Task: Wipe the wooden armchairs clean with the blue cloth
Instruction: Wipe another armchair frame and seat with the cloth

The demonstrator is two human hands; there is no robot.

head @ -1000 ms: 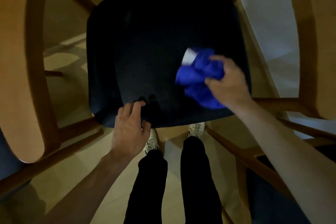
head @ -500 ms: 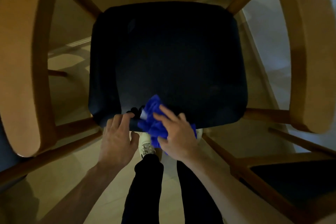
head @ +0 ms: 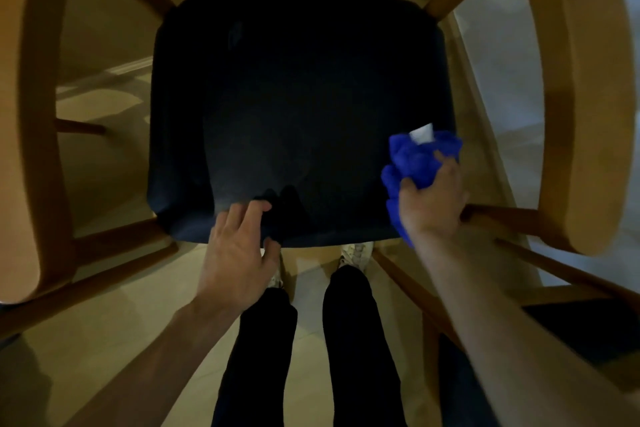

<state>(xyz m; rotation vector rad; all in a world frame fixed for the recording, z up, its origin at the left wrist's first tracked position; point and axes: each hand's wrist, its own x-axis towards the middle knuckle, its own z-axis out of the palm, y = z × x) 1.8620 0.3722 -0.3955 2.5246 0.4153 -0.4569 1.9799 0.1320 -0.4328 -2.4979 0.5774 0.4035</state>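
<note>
A wooden armchair stands right below me, with a dark seat cushion (head: 298, 107) between two broad wooden armrests, the left armrest (head: 24, 121) and the right armrest (head: 585, 97). My right hand (head: 433, 204) grips the bunched blue cloth (head: 415, 159) against the cushion's front right corner; a white tag shows at the cloth's top. My left hand (head: 239, 250) holds the cushion's front edge, fingers curled over the top and thumb below.
My legs in dark trousers (head: 311, 350) and pale shoes stand on the light floor (head: 104, 340) in front of the chair. A second chair with a dark seat (head: 585, 326) sits at the lower right. Wooden rails cross under both armrests.
My right hand has swept the blue cloth from the front middle of the cushion, beside the left hand, out to the front right corner. The left hand keeps its hold on the front edge.
</note>
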